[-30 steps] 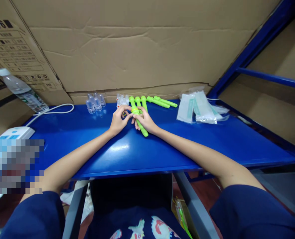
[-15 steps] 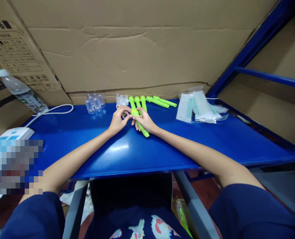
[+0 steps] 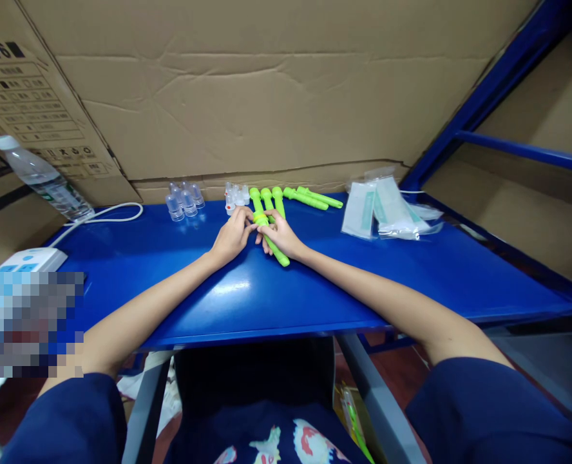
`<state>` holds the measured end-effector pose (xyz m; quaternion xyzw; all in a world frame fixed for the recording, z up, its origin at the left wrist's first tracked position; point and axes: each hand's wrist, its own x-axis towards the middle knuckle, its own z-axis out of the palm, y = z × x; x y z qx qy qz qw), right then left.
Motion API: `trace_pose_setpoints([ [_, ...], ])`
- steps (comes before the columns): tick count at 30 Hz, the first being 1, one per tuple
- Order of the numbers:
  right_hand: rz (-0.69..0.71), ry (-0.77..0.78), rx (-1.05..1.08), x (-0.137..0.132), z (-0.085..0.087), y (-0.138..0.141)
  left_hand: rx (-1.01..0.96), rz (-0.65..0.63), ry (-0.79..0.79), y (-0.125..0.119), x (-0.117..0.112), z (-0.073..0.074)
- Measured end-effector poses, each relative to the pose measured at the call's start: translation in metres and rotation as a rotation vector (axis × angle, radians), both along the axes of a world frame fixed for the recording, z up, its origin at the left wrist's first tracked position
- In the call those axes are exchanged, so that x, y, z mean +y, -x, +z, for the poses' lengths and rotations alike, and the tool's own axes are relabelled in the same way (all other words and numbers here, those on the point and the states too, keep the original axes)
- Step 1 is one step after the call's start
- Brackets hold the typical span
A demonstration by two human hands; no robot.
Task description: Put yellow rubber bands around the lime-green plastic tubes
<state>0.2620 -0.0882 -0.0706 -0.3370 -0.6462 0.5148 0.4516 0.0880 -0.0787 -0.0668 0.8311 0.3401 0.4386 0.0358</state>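
Note:
My right hand (image 3: 285, 237) is closed around a bright green plastic stick (image 3: 277, 252) with a wider head and a yellowish ring near the top. The stick slants, its narrow end pointing down toward me. At its head, the fingers of my left hand (image 3: 232, 231) are pinched against the ring; the exact contact at the fingertips is partly hidden. Just behind my hands, more green sticks (image 3: 278, 198) of the same kind lie side by side. Small clear pieces with white and red parts (image 3: 238, 195) stand beyond my left hand.
Several clear domed caps (image 3: 188, 203) stand at the back left of the blue table (image 3: 266, 309). Further left are a water bottle (image 3: 49, 183), a white cable and a power strip (image 3: 39, 259). Two green sticks (image 3: 310, 198) and plastic-wrapped packets (image 3: 387, 209) lie right. Cardboard (image 3: 266, 116) walls the back.
My left hand's fingers have shifted slightly around the stick's head, its thumb and forefinger drawing closer together. My right hand and the stick have hardly moved.

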Motion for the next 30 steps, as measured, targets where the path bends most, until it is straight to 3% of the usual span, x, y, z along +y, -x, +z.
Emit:
trace_pose_setpoints([
  [7,0.015,-0.071,0.032,-0.0017,-0.0002,0.0007,0.044,-0.035,-0.001,0.0046,0.0027,0.0023],
  [16,0.027,-0.069,0.021,-0.0010,0.0008,-0.0011,-0.028,-0.088,-0.039,0.0024,0.0029,0.0003],
  [30,0.049,-0.043,0.014,-0.0048,0.0057,-0.0027,-0.088,-0.120,0.044,0.0069,0.0027,0.0047],
])
